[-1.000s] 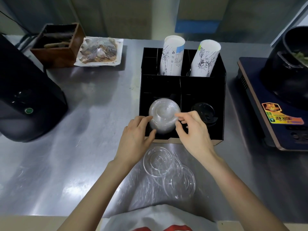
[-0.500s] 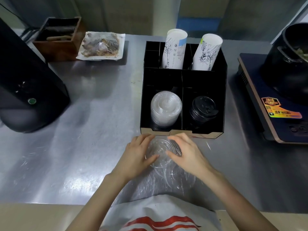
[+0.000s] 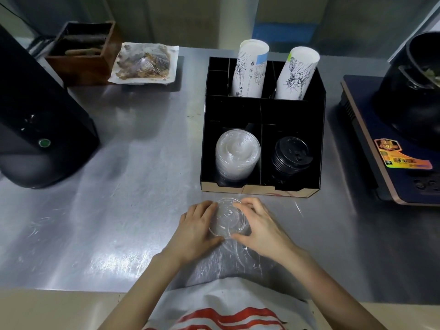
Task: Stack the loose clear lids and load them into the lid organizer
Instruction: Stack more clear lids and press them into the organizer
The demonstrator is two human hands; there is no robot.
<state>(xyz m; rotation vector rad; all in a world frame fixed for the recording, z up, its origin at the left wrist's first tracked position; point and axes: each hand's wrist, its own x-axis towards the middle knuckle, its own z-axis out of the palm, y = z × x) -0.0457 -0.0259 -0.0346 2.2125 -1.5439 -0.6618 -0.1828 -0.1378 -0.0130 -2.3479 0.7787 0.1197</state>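
Observation:
A loose clear lid [image 3: 228, 219] lies on the steel counter just in front of the black lid organizer [image 3: 262, 110]. My left hand [image 3: 196, 228] cups its left rim and my right hand [image 3: 260, 226] cups its right rim. More clear lids [image 3: 247, 252] lie under and behind it on a crinkled plastic wrap, partly hidden by my right hand. In the organizer's front left compartment leans a stack of clear lids [image 3: 237, 154]. A stack of black lids [image 3: 291, 156] fills the front right compartment.
Two rolls of paper cups [image 3: 252, 67] stand in the organizer's back slots. A black machine [image 3: 35, 120] sits at left, a wooden box [image 3: 82, 50] and a wrapped food tray [image 3: 144, 63] at the back. An induction cooker [image 3: 392, 148] with a black pot stands at right.
Both hands left the clear stack in the organizer, came back toward me and closed around a loose lid on the counter. The view shifted slightly downward.

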